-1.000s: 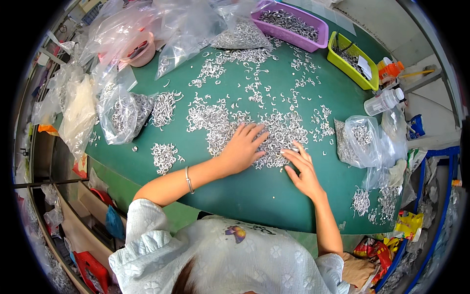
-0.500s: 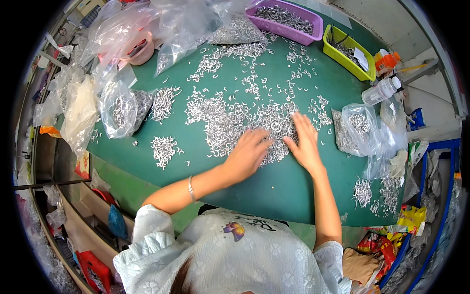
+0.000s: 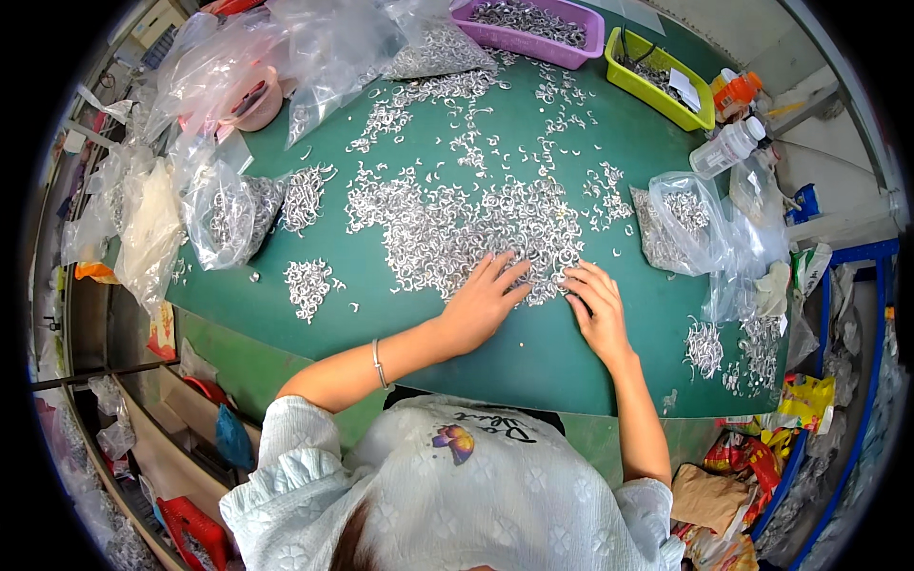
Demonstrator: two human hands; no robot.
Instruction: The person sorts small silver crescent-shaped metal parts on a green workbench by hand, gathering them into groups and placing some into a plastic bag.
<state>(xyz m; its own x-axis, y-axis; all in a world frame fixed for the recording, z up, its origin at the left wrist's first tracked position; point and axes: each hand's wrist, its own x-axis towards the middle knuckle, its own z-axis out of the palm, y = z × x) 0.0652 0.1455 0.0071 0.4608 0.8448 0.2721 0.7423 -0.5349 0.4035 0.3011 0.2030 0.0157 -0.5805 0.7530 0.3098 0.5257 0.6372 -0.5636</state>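
Note:
A wide pile of small, curved silvery metal pieces covers the middle of the green table. My left hand rests on the pile's near edge, palm down, fingers stretched and spread over the pieces. At the near right edge of the same pile is my right hand. Its fingers are slightly bent and apart, with the tips touching or just beside the outermost pieces. I see nothing held in either hand. A smaller heap of the pieces lies to the left of the pile.
Open plastic bags of pieces stand left and right. A purple bin and a yellow-green basket sit at the back. A white bottle leans at the right. More heaps lie near the right corner.
My right hand has drawn back toward me from the pile's right side to its near edge. My left hand has shifted little, its fingers now more spread. The whole view has shifted slightly.

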